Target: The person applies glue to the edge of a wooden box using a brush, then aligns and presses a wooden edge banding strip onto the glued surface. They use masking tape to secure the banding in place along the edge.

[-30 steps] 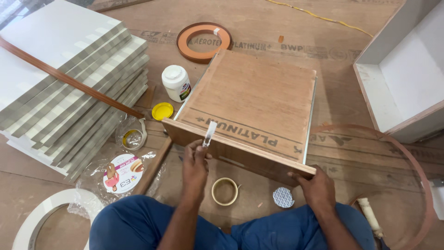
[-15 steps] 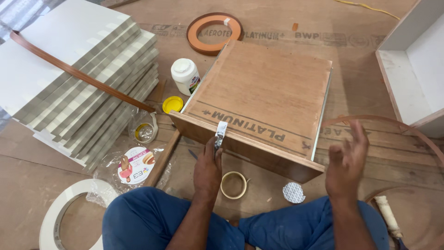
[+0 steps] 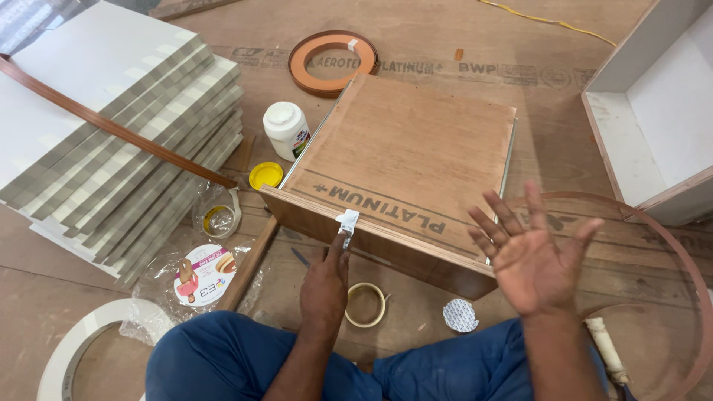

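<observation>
Drawer box (image 3: 405,160), frame centre, upturned: your left hand (image 3: 324,286) pinches white tape strip (image 3: 347,221) onto its front edge, securing it; right hand (image 3: 535,252) hovers released, fingers spread.

I see my left hand (image 3: 324,286) pressed against the near brown edge of the upturned plywood drawer box (image 3: 405,160), fingers up at a small white strip of tape (image 3: 347,223) folded over that edge. My right hand (image 3: 529,251) hovers open, palm up, fingers spread, touching nothing, above the box's near right corner. A roll of masking tape (image 3: 367,304) lies on the floor just right of my left wrist. Far left of the box stands a white glue bottle (image 3: 287,131), its yellow cap (image 3: 265,175) beside it.
</observation>
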